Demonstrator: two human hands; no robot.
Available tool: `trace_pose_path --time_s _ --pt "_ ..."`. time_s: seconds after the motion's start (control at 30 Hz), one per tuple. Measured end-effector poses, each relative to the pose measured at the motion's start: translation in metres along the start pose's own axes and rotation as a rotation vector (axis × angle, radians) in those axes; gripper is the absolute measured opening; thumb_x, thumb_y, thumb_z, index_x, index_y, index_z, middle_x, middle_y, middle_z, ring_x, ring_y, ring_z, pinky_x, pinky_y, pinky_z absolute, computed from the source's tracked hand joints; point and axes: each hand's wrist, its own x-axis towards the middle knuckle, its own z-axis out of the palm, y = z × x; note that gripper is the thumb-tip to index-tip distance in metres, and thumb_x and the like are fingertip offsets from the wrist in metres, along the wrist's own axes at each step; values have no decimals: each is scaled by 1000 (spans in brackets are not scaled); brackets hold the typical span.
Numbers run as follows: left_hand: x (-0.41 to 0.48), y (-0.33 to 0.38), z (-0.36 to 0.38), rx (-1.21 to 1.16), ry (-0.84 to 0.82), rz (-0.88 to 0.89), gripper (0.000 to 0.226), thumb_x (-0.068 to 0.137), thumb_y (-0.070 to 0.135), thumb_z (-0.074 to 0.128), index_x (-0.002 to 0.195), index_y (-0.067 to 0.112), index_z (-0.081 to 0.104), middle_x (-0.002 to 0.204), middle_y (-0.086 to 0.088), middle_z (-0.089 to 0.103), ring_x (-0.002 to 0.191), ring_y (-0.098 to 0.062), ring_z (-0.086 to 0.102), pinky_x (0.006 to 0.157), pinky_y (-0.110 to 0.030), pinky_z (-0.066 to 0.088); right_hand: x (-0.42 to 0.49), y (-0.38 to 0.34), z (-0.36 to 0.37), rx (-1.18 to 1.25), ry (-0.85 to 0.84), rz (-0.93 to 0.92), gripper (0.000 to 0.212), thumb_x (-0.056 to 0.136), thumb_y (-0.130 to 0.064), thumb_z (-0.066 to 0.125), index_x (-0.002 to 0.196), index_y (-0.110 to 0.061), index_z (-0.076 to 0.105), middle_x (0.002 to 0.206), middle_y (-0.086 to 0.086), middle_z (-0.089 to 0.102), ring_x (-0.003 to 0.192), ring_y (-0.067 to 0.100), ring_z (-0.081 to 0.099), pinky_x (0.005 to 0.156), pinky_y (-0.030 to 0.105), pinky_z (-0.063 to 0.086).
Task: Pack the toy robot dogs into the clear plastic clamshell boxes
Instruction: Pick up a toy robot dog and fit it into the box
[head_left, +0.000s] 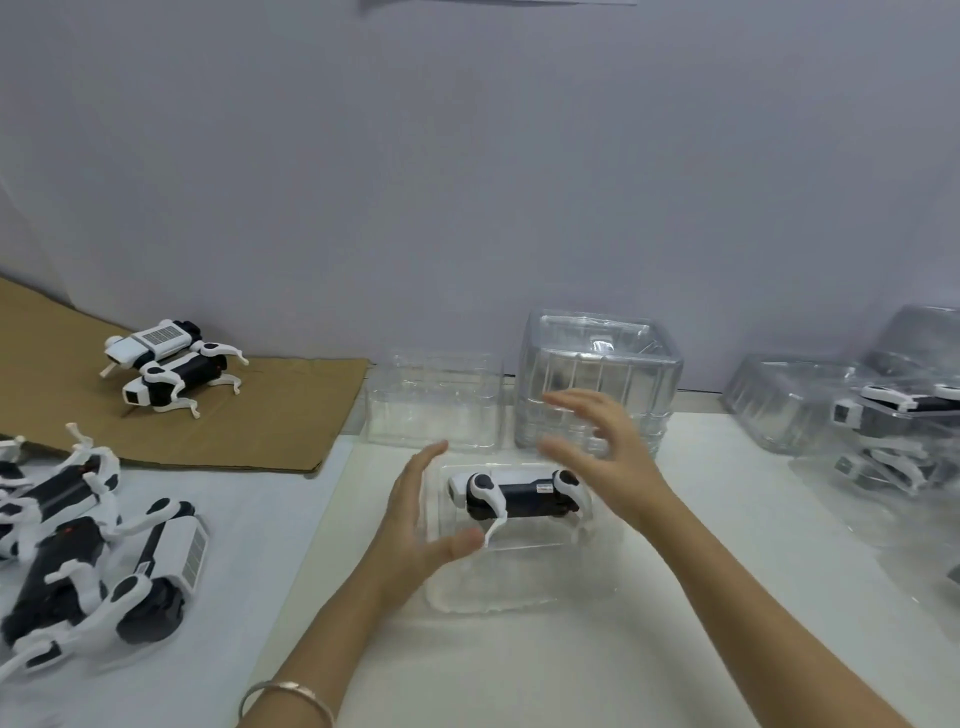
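A black-and-white toy robot dog (519, 496) is lying on its side in the open clamshell box (519, 587), near centre of the worktop (545, 670). The left hand (426, 519) and right hand (602, 457) are hovering either side, each grip open and empty. Next, probably, folding the far lid (434, 405) over, legs tucked.

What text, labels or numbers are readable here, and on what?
No text can be read.
Small sticker on the toy dog lying in the open clamshell: too small to read.
Pale sticker on the white-backed dog at lower left: blurred.
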Motion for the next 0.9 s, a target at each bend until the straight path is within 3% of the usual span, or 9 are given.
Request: trace_pose_path --time_s 0.07,0.1,0.2,0.3,0.37,0.57,0.73,0.9 --pt "6 6 1 -41 22 -6 87 49 66 74 122 74 29 148 35 16 134 21 8 110 -29 14 -16 6 -2 243 260 129 44 78 -55 66 119 -53 50 128 -24 49 116 -8 44 91 12 37" --pt "7 11 3 -26 11 -18 84 49 65 75 120 76 32 154 28 12 137 18 1 110 -29 13 -25 9 0 275 262 191 43 83 -49 66 121 -53 47 131 -24 47 119 -7 44 89 13 36" --pt "9 20 11 31 -33 -83 68 58 53 85 112 70 48 161 11 1 125 27 -6 105 -25 14 -45 23 14 367 58 304 36 96 -28 57 125 -48 49 140 -24 44 134 -2 36 102 17 33" --pt "11 19 15 28 3 -90 46 72 35 83 102 61 61 163 6 5 119 31 -1 104 -23 16 -48 27 17 420 38 327 27 99 -22 52 120 -32 64 141 -14 51 142 0 28 118 32 23" --pt "13 18 15 50 39 -106 44 72 34 82 106 54 64 163 5 9 119 29 3 103 -23 16 -46 28 17 398 27 340 25 99 -24 52 119 -32 66 140 -15 51 142 -3 24 118 31 22" --pt "14 21 19 158 148 -164 50 71 39 82 118 43 64 161 -2 18 146 -7 18 105 -24 23 -43 28 17 373 14 365 25 99 -29 54 120 -30 67 143 -12 47 143 -3 20 117 29 19" --pt "12 22 20 191 167 -172 57 74 34 82 127 34 61 160 -2 21 144 -14 30 114 -30 28 -42 26 15 368 3 391 21 96 -34 58 113 -35 69 146 -11 42 143 -5 18 118 32 19" --pt "10 24 19 146 166 -154 57 74 30 82 124 42 59 160 1 21 144 -14 28 113 -30 26 -40 22 13 381 -3 409 18 95 -34 59 109 -38 69 145 -13 43 142 -7 19 114 27 21"
